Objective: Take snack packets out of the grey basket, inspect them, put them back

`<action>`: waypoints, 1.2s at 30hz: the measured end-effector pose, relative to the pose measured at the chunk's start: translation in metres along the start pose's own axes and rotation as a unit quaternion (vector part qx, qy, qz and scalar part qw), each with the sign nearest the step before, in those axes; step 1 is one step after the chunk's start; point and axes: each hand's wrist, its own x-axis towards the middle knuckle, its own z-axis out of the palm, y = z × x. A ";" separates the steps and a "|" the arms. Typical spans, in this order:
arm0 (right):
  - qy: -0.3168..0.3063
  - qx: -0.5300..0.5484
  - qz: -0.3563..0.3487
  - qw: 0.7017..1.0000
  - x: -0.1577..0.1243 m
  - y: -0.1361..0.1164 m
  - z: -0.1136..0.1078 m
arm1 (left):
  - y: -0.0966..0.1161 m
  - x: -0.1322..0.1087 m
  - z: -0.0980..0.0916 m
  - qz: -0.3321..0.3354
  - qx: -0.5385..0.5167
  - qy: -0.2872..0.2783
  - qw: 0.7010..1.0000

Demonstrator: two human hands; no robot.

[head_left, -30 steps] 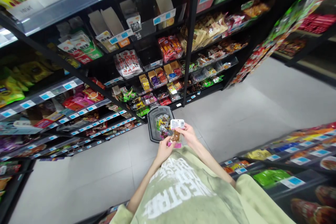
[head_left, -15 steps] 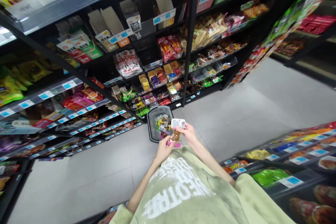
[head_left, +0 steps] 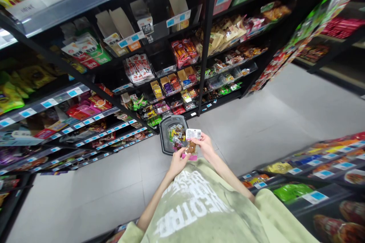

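A small clear snack packet (head_left: 191, 146) with brown food inside is held in front of my shirt. Its top carries a white label with print, and its bottom edge is pink. My left hand (head_left: 178, 162) pinches the lower left part of the packet. On the upper right side, my right hand (head_left: 207, 145) grips it near the label. Just beyond the packet, a dark grey shopping basket (head_left: 165, 136) stands on the floor. Several small wrapped snacks (head_left: 177, 133) lie in the basket, and the packet hides part of its right side.
Black shelving (head_left: 209, 38) full of packaged snacks rises ahead and to the left, behind the basket. Another shelf (head_left: 302, 193) with bags and price tags is close on my right. Grey tiled floor (head_left: 114, 190) runs between them.
Almost nothing differs. Both hands keep hold of the snack packet in the same place, and the basket has not moved.
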 end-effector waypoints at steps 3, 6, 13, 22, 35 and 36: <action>-0.010 0.009 -0.001 1.000 -0.001 -0.001 0.001 | 0.001 0.000 0.000 0.003 0.001 0.001 1.000; -0.016 0.018 -0.003 1.000 -0.001 -0.002 0.002 | 0.001 0.000 -0.002 0.004 0.001 0.001 1.000; -0.022 0.020 -0.008 1.000 -0.002 -0.001 0.004 | -0.010 0.004 0.000 0.000 -0.055 0.012 0.998; -0.044 -0.001 -0.017 0.999 -0.001 0.002 0.006 | -0.006 0.003 0.000 -0.010 -0.074 0.032 0.997; -0.119 -0.082 -0.030 0.989 -0.009 -0.003 0.014 | -0.003 0.000 -0.002 -0.004 -0.059 0.086 0.995; -0.117 -0.084 -0.028 0.989 -0.010 -0.003 0.014 | -0.003 -0.001 -0.002 -0.004 -0.054 0.086 0.995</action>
